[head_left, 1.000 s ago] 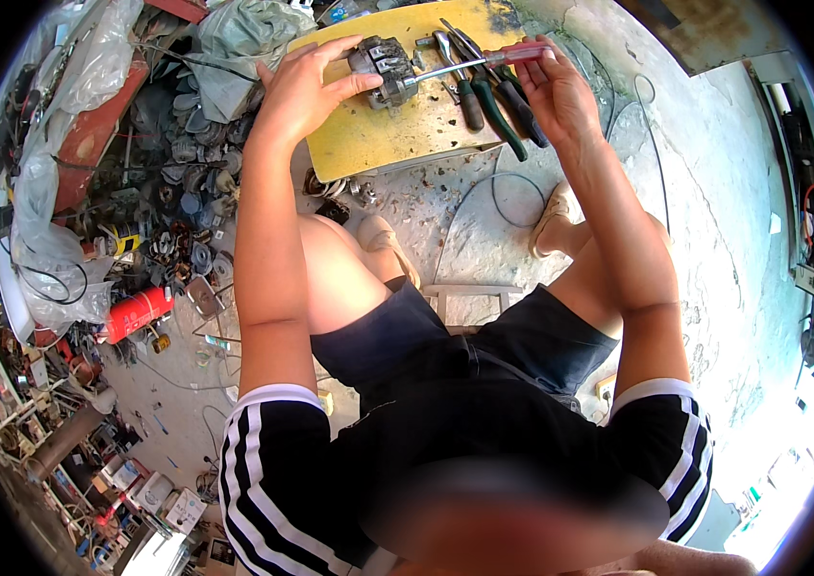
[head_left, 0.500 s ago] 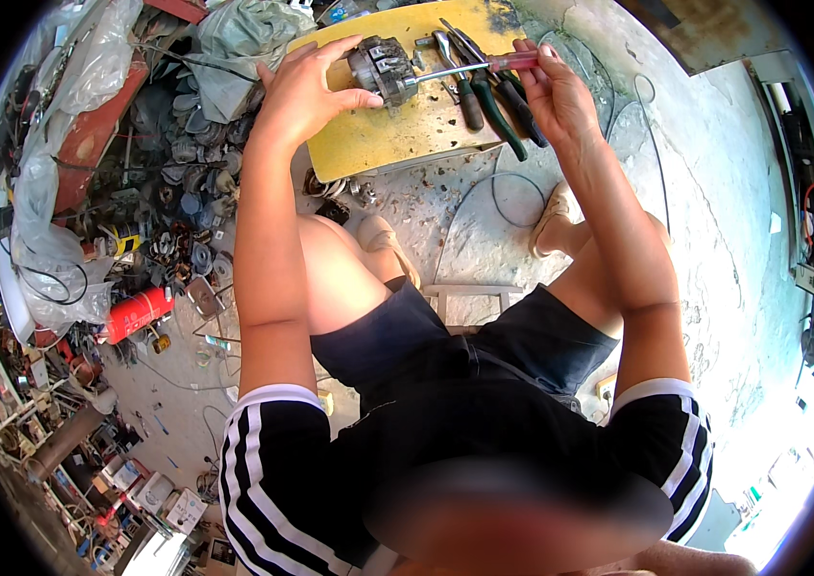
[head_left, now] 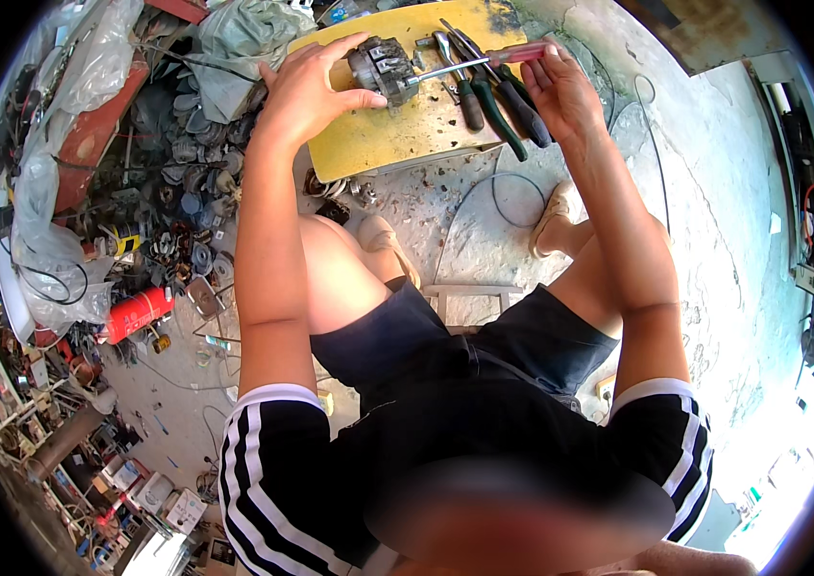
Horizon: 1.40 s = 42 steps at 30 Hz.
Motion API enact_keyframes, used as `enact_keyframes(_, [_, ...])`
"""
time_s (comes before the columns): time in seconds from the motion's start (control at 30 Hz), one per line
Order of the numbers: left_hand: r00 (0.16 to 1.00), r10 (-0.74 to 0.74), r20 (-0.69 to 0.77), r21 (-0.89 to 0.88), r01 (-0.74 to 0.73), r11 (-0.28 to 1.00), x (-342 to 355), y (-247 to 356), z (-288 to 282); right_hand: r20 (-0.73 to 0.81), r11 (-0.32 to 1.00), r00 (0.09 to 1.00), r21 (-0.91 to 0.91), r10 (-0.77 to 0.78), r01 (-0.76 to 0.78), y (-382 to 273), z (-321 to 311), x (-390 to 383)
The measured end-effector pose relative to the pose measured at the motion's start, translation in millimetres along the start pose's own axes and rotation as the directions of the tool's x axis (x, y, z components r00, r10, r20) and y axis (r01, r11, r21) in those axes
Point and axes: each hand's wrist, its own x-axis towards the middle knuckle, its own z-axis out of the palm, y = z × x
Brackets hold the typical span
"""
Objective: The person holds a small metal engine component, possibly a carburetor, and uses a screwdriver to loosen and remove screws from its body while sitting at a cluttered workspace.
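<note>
My left hand grips a grimy, dark metal part with slots over a worn yellow board. My right hand has its fingertips on the translucent red handle of a screwdriver, whose metal shaft reaches leftward to the part's right side; whether its tip is inside cannot be made out. Beneath the shaft lie several tools, among them a wrench-like tool with a dark grip, green-handled pliers and another dark-handled tool, along with small loose pieces.
Piled scrap parts, grey plastic sheeting and a red cylinder crowd the left. Loose cable loops over the concrete floor. A rusty metal panel juts in at top right; my legs and a low stool are below the board.
My right hand's fingers have shifted on the red handle, first curling a little and now spread slightly differently. My left thumb sits slightly lower on the part than a second ago.
</note>
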Motion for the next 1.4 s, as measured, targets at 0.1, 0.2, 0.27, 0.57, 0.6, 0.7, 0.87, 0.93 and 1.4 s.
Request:
enact_keyframes(0.1, [1.0, -0.003, 0.0, 0.013, 0.003, 1.0, 0.3, 1.3, -0.5, 0.016, 1.0, 1.0, 0.031, -0.004, 0.004, 0.6, 1.1, -1.4])
enact_keyframes(0.2, [1.0, -0.015, -0.001, 0.025, 0.015, 1.0, -0.7, 1.6, -0.9, -0.098, 0.997, 0.995, -0.073, 0.012, -0.019, -6.7, 19.3, -17.2])
enact_keyframes(0.27, [1.0, -0.01, -0.01, 0.03, 0.011, 0.999, 0.0, 1.6, -0.3, -0.121, 0.996, 0.992, -0.077, 0.032, -0.041, -7.4, 18.8, -16.2])
enact_keyframes(0.57, [1.0, -0.004, -0.004, 0.026, 0.004, 1.0, 1.1, 0.7, -0.4, 0.06, 0.999, 0.997, 0.0, -0.038, 0.038, -3.5, 12.0, -10.9])
enact_keyframes(0.6, [1.0, -0.006, -0.002, 0.025, 0.006, 1.0, 1.3, 0.8, -0.6, 0.059, 0.999, 0.998, -0.007, -0.033, 0.034, -5.0, 13.5, -13.5])
enact_keyframes(0.7, [1.0, -0.017, 0.0, 0.024, 0.017, 1.0, 0.1, 2.0, -1.2, -0.078, 0.994, 0.997, -0.111, -0.024, 0.015, -8.1, 25.8, -22.7])
enact_keyframes(0.87, [1.0, -0.02, 0.005, 0.019, 0.02, 1.0, 1.2, 3.5, -1.8, 0.003, 0.999, 0.999, -0.01, -0.045, 0.045, -3.1, 15.1, -12.7])
enact_keyframes(0.93, [1.0, -0.028, 0.013, 0.018, 0.028, 0.999, 1.3, 4.1, -2.4, 0.042, 0.998, 0.998, 0.037, -0.045, 0.044, -3.7, 15.7, -12.2])
enact_keyframes(1.4, [0.999, -0.028, 0.016, 0.011, 0.028, 1.0, 2.1, 3.7, -1.1, 0.052, 0.999, 0.997, -0.003, -0.048, 0.048, -1.4, 5.1, -3.7])
